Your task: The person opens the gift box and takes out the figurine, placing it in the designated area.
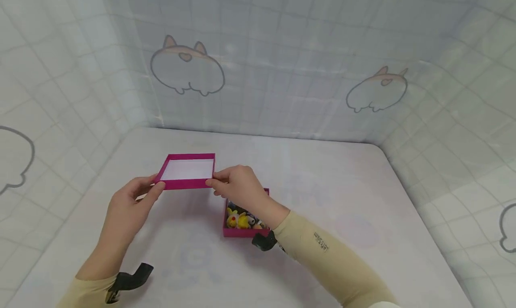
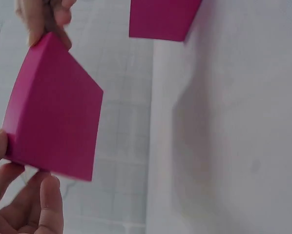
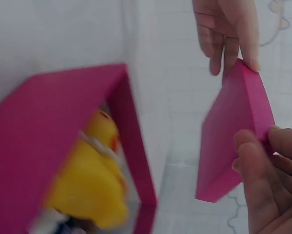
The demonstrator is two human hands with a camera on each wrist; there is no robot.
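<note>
A magenta box lid with a white inside is held up above the table, its hollow side facing the head camera. My left hand pinches its near left corner between thumb and fingers. At the near right corner, my right hand pinches the same lid. Below my right forearm stands the magenta box, open at the top and partly hidden by that arm. Small figures fill it, among them a yellow toy figure. The right wrist view shows this yellow figure close up inside the box.
The white table carries the box right of its middle. Pale curtain-like walls with a grid and cartoon animals enclose the table at the back and both sides. Black wrist straps sit over beige sleeves.
</note>
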